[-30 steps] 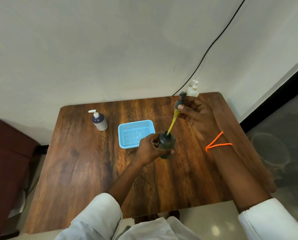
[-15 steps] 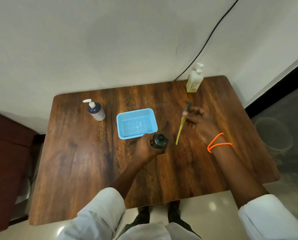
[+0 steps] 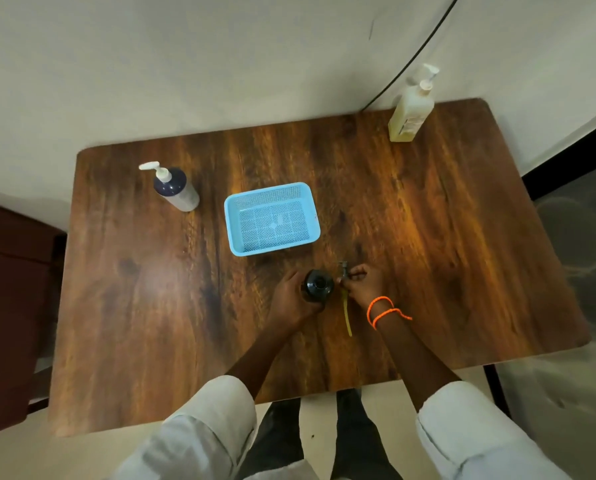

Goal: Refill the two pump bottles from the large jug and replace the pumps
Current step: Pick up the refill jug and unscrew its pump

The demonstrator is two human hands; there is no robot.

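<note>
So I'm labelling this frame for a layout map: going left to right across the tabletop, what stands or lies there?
Dark pump bottle → blue basket → open dark bottle in the left hand → removed pump in the right hand → yellowish pump bottle.

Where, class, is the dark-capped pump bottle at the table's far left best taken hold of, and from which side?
Grip the pump bottle round its straight body, below the dark shoulder, coming from the near right with fingers wrapping the sides. It stands upright with bare table round it; its white nozzle juts left, so avoid lifting by the pump head.
</note>
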